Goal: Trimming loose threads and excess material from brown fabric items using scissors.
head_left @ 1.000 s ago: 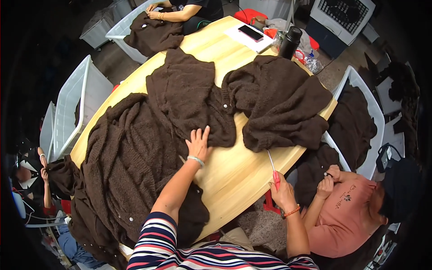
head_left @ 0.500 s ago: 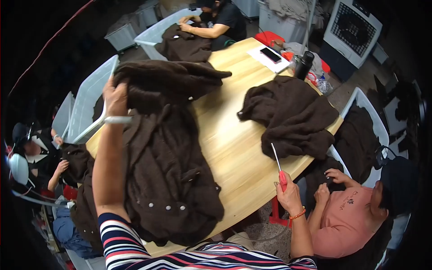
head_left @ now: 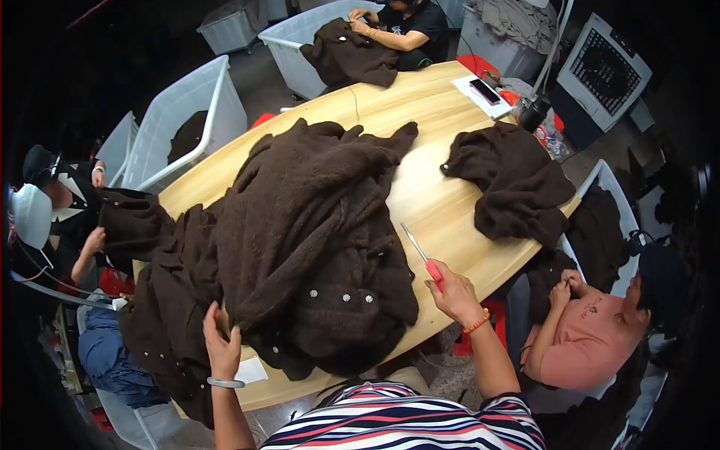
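A big dark brown knitted garment [head_left: 315,225] with small pale buttons lies heaped on the wooden table [head_left: 442,202] in front of me. My left hand [head_left: 219,346] presses on its near left edge, next to a white paper slip [head_left: 251,371]. In my right hand [head_left: 454,294] I hold red-handled scissors [head_left: 420,255], blades pointing up and away over the bare wood just right of the garment. A second brown garment [head_left: 517,184] lies bunched at the table's right side.
White plastic bins [head_left: 187,120] stand left and behind the table. A person in a pink top [head_left: 592,345] sits at right, another in black [head_left: 405,30] at the far end handles a brown garment, a third sits at left [head_left: 60,217]. A phone on paper [head_left: 484,91] and a dark bottle [head_left: 534,112] are far right.
My left hand has come down from holding the garment lifted high; the garment now lies spread on the table in a heap. My right hand keeps the scissors in much the same place.
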Motion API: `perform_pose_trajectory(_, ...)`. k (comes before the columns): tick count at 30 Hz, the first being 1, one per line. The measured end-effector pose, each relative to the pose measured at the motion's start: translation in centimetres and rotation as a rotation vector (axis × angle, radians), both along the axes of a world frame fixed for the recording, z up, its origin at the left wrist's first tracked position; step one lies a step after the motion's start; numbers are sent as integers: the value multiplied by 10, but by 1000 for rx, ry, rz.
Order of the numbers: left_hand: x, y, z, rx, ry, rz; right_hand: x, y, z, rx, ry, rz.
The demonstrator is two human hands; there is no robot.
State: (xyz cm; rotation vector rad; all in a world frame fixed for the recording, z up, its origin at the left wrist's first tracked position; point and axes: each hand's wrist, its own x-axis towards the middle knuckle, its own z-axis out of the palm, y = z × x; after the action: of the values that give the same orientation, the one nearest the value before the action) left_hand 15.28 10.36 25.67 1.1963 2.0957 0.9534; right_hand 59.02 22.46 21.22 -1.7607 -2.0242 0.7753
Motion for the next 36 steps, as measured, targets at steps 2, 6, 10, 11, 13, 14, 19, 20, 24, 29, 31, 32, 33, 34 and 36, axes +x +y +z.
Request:
perform_pose_trajectory(2,50,33,33,426,658,-141,-7,-5,-1,22,-1,-15)
perform_pose_trajectory(6,138,94,28,530,480,-855,-4,-19,2,19,-20,-94)
perform_pose_trajectory(10,184,182,-55,448,1027,-816,13,-39,5,39,-1,-129)
perform_pose_trajectory(11,180,211,-85,361,1067,-769,21,-42,4,40,21,-150)
perform_pose_trajectory(13,163,255,-108,171,990,-735,37,-48,4,32,34,-176)
perform_pose_trajectory(14,155,268,-108,65,875,-739,44,-52,5,24,40,-201)
perform_pose_trajectory(19,137,268,-63,66,-871,-504,72,-52,5,32,111,-191)
perform_pose_trajectory(20,140,253,-48,22,-977,-439,71,-48,7,26,123,-199)
perform_pose_trajectory(24,112,226,-90,-24,-939,-415,38,-20,35,-79,136,26)
perform_pose_trajectory(29,124,216,-112,-6,-916,-481,-15,-1,38,-208,75,352)
perform_pose_trajectory(31,129,214,-107,-4,-919,-485,-18,14,37,-213,8,294)
perform_pose_trajectory(32,130,213,-105,5,-916,-493,-19,18,35,-207,-56,236)
perform_pose_trajectory(33,128,212,-105,8,-919,-487,-20,21,30,-197,-86,213)
perform_pose_trajectory(34,126,211,-104,10,-882,-508,-19,21,28,-196,-90,219)
perform_pose_trajectory(36,124,207,-95,18,-844,-526,-21,20,29,-186,112,406)
